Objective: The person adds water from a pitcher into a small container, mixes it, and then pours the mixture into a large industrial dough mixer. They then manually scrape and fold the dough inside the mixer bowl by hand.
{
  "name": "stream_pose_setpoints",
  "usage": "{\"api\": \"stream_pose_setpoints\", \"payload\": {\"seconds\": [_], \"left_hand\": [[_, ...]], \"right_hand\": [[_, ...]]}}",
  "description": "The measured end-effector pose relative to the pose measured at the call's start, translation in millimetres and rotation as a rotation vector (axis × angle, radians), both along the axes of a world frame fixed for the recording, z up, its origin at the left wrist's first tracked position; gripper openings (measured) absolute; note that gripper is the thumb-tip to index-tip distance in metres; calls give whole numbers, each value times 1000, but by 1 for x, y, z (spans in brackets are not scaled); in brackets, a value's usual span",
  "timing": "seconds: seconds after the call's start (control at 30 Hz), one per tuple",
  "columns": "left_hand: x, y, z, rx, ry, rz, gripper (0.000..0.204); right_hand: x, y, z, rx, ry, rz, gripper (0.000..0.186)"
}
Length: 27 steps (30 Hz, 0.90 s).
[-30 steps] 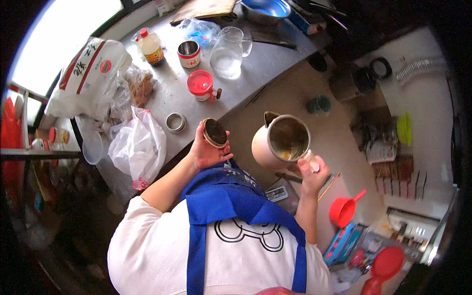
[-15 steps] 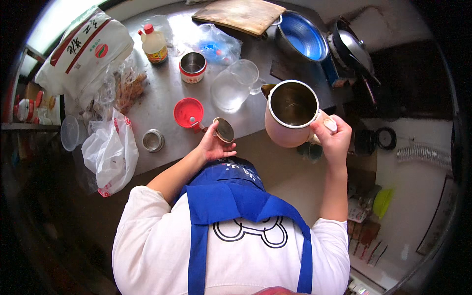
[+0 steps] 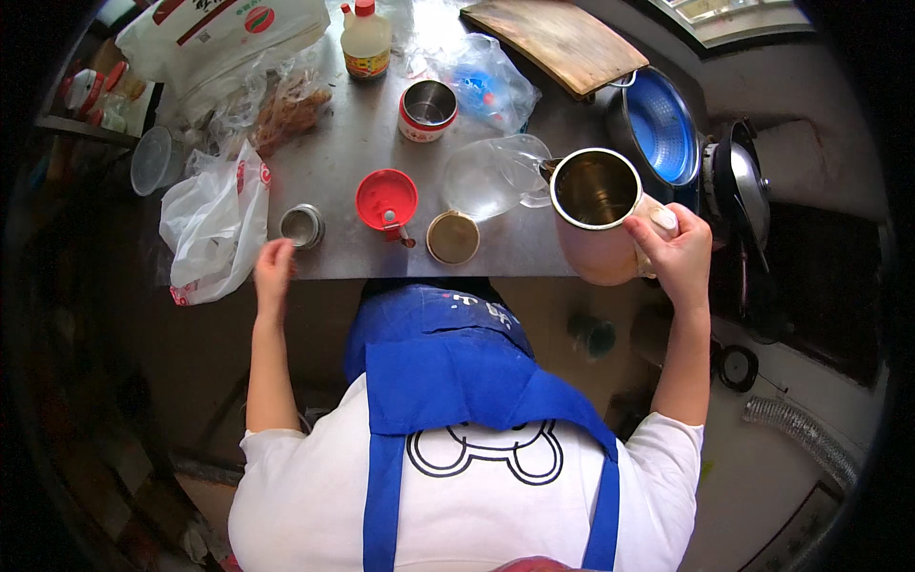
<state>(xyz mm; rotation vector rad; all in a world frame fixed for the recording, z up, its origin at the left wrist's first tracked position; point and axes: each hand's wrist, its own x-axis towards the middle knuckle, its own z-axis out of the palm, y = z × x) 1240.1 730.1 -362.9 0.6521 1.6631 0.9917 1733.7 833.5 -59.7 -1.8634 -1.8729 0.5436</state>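
My right hand (image 3: 679,250) is closed around the handle of a white kettle (image 3: 583,246), its lid off and dark inside. The kettle's spout points left toward a clear pitcher (image 3: 481,181) on the steel table. My left hand (image 3: 274,272) reaches to the table's front edge, beside a small round metal container (image 3: 302,226); its fingers are blurred, and contact is unclear. A beige round lid (image 3: 453,237) lies near the front edge. Left of it is a red plastic lid (image 3: 387,199) with a strap. Behind stands an uncapped, red-rimmed steel-lined food jar (image 3: 428,112).
At the left sit a white plastic bag (image 3: 221,229), a clear tub (image 3: 157,161) and a bag of brown food (image 3: 291,110). A red-capped bottle (image 3: 366,40) stands behind. A cutting board (image 3: 558,43), blue basin (image 3: 660,124) and lidded wok (image 3: 748,195) fill the back right.
The round lid has gone from my left hand onto the table. That hand has moved left to the small metal container. My right hand still holds the kettle, and the view has shifted.
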Motion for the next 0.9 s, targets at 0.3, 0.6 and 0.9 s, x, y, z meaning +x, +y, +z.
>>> {"api": "stream_pose_setpoints", "payload": {"seconds": [0.3, 0.6, 0.9], "left_hand": [[29, 1, -16, 225, 1082, -162, 113], [40, 15, -21, 207, 1047, -56, 116], [54, 18, 20, 319, 759, 70, 118]], "right_hand": [[1, 22, 8, -66, -45, 87, 30], [-17, 31, 21, -75, -193, 134, 41], [-14, 35, 28, -100, -380, 190, 48]]}}
